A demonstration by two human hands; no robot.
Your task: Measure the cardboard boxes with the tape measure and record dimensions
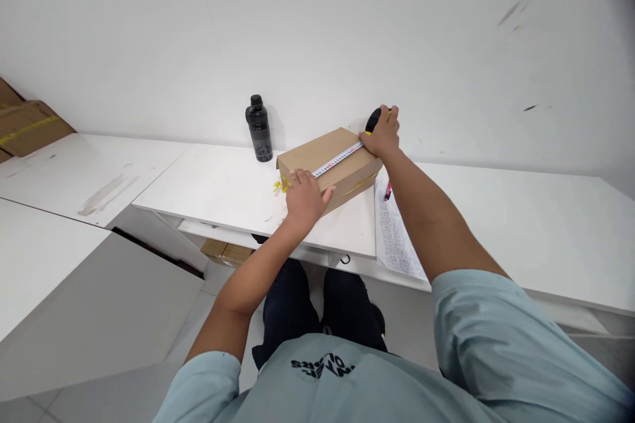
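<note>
A brown cardboard box (322, 149) lies on the white table (218, 185). A white tape measure blade (340, 160) runs across the box's top. My left hand (303, 197) presses the blade's end down at the box's near left corner, fingers closed over it. My right hand (381, 133) grips the black and yellow tape measure case (373, 119) at the box's far right corner.
A black water bottle (260, 128) stands behind the box by the wall. A printed sheet (394, 234) with a red pen (387, 192) lies right of the box. More cardboard boxes sit at the far left (27, 125) and under the table (225, 252).
</note>
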